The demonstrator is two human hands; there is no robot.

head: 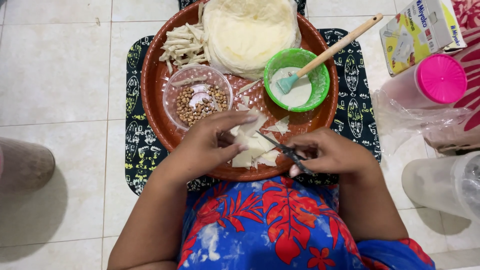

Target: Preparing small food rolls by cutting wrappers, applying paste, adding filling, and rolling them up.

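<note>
We look straight down from our head, close above the round tray (150,85) on the floor.

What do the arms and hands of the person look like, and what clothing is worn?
Both arms are bare up to the elbows, with no sleeves, gloves, watch or bracelet visible. The left hand and right hand show no rings that I can see. The person wears a blue garment with large red leaf and flower prints.
</note>
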